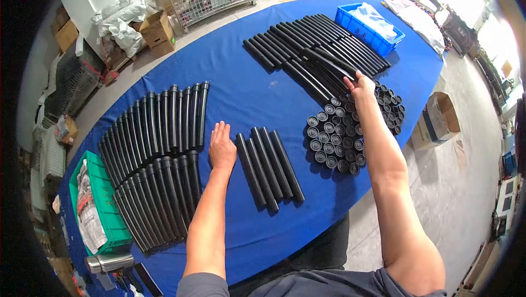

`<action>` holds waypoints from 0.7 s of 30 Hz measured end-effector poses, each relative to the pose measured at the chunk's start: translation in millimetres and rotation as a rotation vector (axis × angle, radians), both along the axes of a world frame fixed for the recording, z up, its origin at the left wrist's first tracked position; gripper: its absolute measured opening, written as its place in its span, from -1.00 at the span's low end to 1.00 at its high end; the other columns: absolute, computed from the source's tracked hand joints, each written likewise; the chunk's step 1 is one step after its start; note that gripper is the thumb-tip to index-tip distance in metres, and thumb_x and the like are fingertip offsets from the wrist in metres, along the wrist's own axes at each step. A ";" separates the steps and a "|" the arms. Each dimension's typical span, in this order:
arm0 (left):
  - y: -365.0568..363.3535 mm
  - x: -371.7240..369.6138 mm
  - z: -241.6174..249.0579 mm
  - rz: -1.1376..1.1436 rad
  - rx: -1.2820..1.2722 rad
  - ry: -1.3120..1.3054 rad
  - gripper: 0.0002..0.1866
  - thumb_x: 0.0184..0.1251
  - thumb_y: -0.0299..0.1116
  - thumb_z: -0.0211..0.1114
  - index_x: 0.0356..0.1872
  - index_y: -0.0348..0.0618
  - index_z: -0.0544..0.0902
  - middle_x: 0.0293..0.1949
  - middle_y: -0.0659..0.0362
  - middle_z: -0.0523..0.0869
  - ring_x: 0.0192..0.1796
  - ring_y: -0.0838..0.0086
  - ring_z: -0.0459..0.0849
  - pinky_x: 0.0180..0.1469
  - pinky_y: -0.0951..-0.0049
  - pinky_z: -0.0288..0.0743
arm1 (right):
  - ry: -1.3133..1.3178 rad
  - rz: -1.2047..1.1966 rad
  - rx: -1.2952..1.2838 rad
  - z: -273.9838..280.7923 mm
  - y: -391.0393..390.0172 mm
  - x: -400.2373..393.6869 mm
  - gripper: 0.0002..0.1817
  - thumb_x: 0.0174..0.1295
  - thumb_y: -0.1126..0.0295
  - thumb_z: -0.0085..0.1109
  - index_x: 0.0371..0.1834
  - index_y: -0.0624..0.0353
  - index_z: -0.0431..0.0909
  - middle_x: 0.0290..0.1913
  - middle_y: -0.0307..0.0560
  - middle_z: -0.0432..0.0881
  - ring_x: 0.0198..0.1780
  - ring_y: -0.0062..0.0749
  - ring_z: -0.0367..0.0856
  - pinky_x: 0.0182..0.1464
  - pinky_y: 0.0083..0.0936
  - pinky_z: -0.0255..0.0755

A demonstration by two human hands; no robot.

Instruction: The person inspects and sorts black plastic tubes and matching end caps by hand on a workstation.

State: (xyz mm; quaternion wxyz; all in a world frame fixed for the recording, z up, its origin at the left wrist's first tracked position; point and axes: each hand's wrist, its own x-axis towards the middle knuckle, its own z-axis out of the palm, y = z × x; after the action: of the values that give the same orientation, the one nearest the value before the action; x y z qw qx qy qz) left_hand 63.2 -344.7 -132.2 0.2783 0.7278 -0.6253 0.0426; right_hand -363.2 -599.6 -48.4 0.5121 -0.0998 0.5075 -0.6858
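My right hand [360, 84] is closed on the near end of a black tube [330, 62], at the edge of the rows of black tubes [307, 36] at the back right. Just below that hand lie many round black caps [335, 135], packed together. My left hand [222, 146] rests on the blue cloth with its fingers stretched and nothing in them. It lies between several loose black tubes [268, 165] on its right and two rows of capped black tubes [159, 121] on its left.
A green crate [112, 215] with packed material stands at the left edge of the blue table [246, 89], near a metallic cylinder [109, 263] and a phone [148, 279]. A blue crate [350, 24] with plastic bags is at the far right. An open cardboard box [438, 121] sits beyond the table's right edge.
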 end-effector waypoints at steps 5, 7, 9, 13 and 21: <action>0.0 -1.6 1.5 -0.003 0.001 0.025 -0.60 0.41 -0.53 0.07 0.21 -0.28 0.65 0.38 -0.05 0.58 0.50 0.10 0.45 0.57 0.15 0.26 | 0.033 0.080 -0.074 19.3 4.9 -27.4 -0.84 0.50 0.39 0.17 0.02 0.20 0.56 -0.02 -0.02 0.70 -0.04 -0.11 0.73 -0.17 -0.07 0.80; -0.9 -0.2 0.3 0.001 0.007 0.011 -0.60 0.41 -0.52 0.06 0.20 -0.28 0.66 0.38 -0.04 0.58 0.50 0.10 0.45 0.57 0.16 0.26 | 0.056 0.103 -0.062 48.1 16.0 -27.5 -0.84 0.50 0.35 0.18 0.01 0.17 0.56 -0.04 -0.05 0.69 -0.05 -0.14 0.72 -0.14 -0.10 0.78; -0.7 -0.8 1.3 0.004 0.015 0.018 -0.60 0.41 -0.52 0.06 0.21 -0.27 0.66 0.38 -0.04 0.58 0.50 0.10 0.45 0.57 0.16 0.26 | 0.142 0.151 -0.057 71.6 21.2 -33.0 -0.83 0.48 0.26 0.23 0.00 0.05 0.58 -0.07 -0.12 0.69 -0.10 -0.23 0.71 -0.14 -0.18 0.72; -0.5 -0.4 2.5 -0.008 0.007 0.016 -0.59 0.41 -0.52 0.04 0.22 -0.29 0.65 0.39 -0.03 0.58 0.50 0.11 0.44 0.57 0.17 0.25 | 0.374 0.422 -0.123 104.2 19.5 -57.9 -0.77 0.39 0.08 0.34 -0.10 -0.07 0.65 -0.19 -0.21 0.72 -0.24 -0.39 0.63 -0.26 -0.40 0.46; -1.3 0.3 1.9 -0.034 -0.068 -0.015 -0.62 0.38 -0.54 0.04 0.15 -0.32 0.65 0.32 -0.15 0.62 0.44 0.00 0.50 0.50 0.10 0.33 | 0.663 1.049 -0.296 163.6 73.3 -0.5 -0.78 0.47 0.21 0.26 -0.05 0.11 0.68 -0.29 -0.31 0.72 -0.35 -0.64 0.68 -0.24 -0.63 0.59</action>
State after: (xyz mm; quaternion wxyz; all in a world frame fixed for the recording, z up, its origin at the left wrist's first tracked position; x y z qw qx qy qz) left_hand 63.5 -346.0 -130.3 0.2992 0.7066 -0.6380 0.0645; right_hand -363.7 -526.4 115.1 0.5763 -0.6119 0.4223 -0.3393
